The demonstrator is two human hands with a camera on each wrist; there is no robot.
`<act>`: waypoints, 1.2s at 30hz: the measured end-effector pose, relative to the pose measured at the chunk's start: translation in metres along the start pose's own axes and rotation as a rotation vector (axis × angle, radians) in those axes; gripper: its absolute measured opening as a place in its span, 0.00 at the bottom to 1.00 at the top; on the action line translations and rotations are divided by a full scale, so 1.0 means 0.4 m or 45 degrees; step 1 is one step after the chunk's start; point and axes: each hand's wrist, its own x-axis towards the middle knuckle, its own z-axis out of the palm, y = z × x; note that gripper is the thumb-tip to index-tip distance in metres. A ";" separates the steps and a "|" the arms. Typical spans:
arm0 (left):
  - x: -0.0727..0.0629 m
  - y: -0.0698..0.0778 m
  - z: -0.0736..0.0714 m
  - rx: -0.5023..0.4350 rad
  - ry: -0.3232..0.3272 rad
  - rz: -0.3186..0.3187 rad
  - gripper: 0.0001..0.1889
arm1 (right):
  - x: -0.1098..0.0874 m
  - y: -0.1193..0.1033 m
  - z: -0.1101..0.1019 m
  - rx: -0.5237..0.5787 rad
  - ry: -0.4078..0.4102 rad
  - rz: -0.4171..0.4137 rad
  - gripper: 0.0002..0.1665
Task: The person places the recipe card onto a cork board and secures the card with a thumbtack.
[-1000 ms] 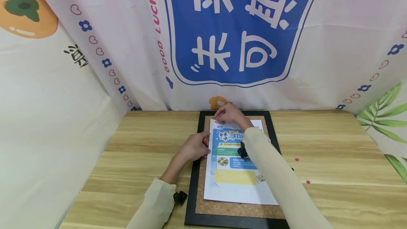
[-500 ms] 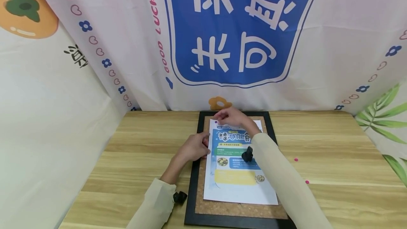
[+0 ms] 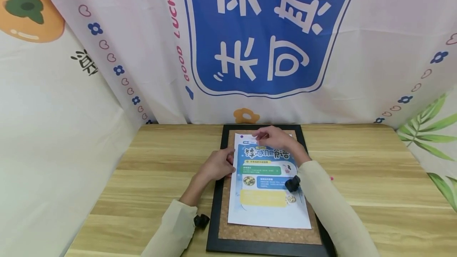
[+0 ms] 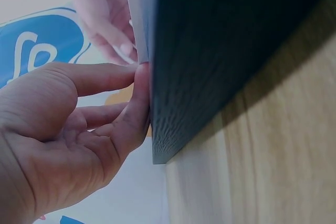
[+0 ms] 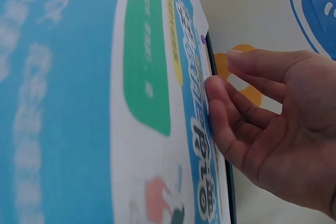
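Note:
A printed poster sheet (image 3: 269,215) with blue, green and yellow blocks lies on a black-framed cork board (image 3: 271,236). At its top left corner sits a small purple pushpin (image 3: 241,136), also seen in the right wrist view. My left hand (image 3: 218,164) pinches the sheet's left edge between thumb and forefinger, close against the frame (image 4: 194,51) in the left wrist view. Over the top edge of the sheet is my right hand (image 3: 274,137). In the right wrist view this hand (image 5: 278,114) has loosely bent fingers, thumb apart from them, and nothing between.
A pink pushpin (image 3: 332,178) lies on the wooden table (image 3: 375,162) right of the board. Behind the table's back edge hangs a printed cloth (image 3: 164,82). Black wrist cameras (image 3: 201,221) are worn at both sleeves.
My right hand has moved right from the sheet's top left corner, uncovering the purple pushpin and more of the print. The left hand has stayed at the left edge.

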 end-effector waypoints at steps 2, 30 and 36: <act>-0.001 0.001 0.000 0.004 0.006 0.002 0.34 | -0.019 0.004 -0.006 -0.017 0.002 0.010 0.24; -0.003 0.000 0.003 0.015 0.006 0.022 0.35 | -0.292 0.123 -0.071 -0.129 0.104 -0.077 0.22; -0.001 -0.001 0.002 0.005 0.006 0.018 0.36 | -0.324 0.138 -0.076 -0.131 0.156 -0.087 0.21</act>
